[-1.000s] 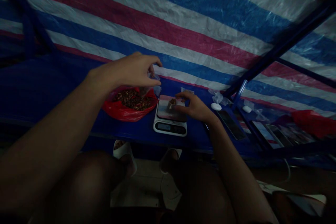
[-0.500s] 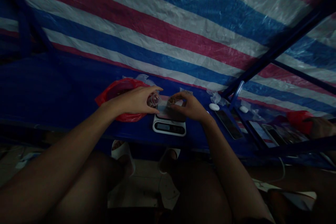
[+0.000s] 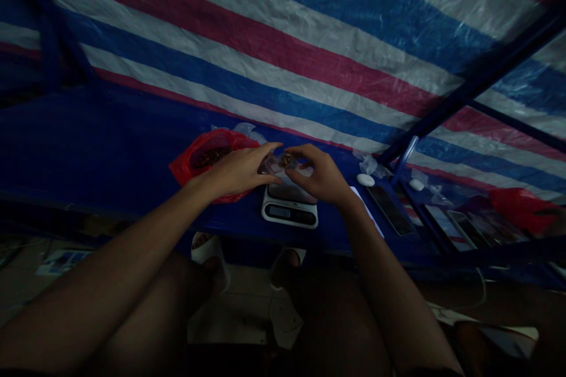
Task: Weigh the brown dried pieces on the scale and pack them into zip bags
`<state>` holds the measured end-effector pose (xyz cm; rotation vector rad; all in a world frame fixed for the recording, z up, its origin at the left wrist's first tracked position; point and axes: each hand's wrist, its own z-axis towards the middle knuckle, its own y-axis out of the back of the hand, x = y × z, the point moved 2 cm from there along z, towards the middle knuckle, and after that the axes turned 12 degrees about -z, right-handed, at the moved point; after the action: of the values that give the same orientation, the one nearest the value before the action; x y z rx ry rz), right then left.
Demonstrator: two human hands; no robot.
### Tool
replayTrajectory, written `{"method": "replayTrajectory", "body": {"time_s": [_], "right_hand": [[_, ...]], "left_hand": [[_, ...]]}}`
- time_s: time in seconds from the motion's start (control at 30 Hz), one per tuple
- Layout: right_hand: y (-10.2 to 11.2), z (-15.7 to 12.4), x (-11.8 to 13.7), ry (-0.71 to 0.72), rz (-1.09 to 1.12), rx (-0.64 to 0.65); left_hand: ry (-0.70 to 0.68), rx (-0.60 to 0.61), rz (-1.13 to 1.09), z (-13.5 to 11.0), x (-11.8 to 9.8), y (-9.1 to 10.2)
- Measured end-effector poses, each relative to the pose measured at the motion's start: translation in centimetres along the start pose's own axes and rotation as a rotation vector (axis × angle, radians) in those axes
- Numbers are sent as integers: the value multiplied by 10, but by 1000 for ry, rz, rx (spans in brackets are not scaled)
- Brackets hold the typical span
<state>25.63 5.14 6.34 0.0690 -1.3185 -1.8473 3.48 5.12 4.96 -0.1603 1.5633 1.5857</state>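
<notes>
**Your left hand (image 3: 239, 172) and right hand (image 3: 319, 175) meet above the digital scale (image 3: 289, 211)**

Your hands are together, with almost no gap between the fingers. Your left hand grips a clear plastic bag (image 3: 269, 164) at its edge, just in front of your left fingertips. Your right fingers curl over a small brown lump (image 3: 286, 160), right at the bag's mouth; I can't tell whether they're pinching it.

The scale sits directly below your right palm, close to the table's front edge, so there's little room on that side. Its display (image 3: 279, 212) is too dim to read, and no other writing is legible.

Just beyond your left hand lies a red plastic bag (image 3: 212, 156) holding brown nuts (image 3: 207, 158). Past your right hand lie a white oval object (image 3: 365, 179) and a dark phone (image 3: 391, 210).
</notes>
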Motion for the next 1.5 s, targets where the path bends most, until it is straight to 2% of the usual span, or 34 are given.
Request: {"method": "replayTrajectory", "body": {"time_s": [0.4,0.53,0.67,0.77,0.93,1.03,1.13,1.27,1.33,1.4,1.5], "right_hand": [[1,1,8,8,-33,32],[4,3,16,67,-12,25],[6,5,22,74,40,-24],[7,6,24,24,82,-79],[10,5,11,-94,171,-161],[9,1,-6,-141,174,-118],[5,-4,-22,-127,101,-4],[0,-9,-30,-127,-37,129],[0,-9,-26,-152,-63,144],[4,-7,-16,-174,-42,75],[10,-1,1,-193,60,-106]], "left_hand": [[25,-13,31,-1,-7,-2],[-8,-36,4,0,-7,-2],[-14,-68,-95,-1,-7,-1],[-21,-77,-208,-2,-6,-1],[-68,-143,-432,-4,-1,-4],[-22,-231,-672,-1,4,-5],[60,-285,-855,2,5,-5],[80,-308,-899,3,0,-6],[55,-294,-864,2,-5,-8],[41,-270,-818,1,-9,-9],[57,-248,-767,-1,-14,-11]]}}
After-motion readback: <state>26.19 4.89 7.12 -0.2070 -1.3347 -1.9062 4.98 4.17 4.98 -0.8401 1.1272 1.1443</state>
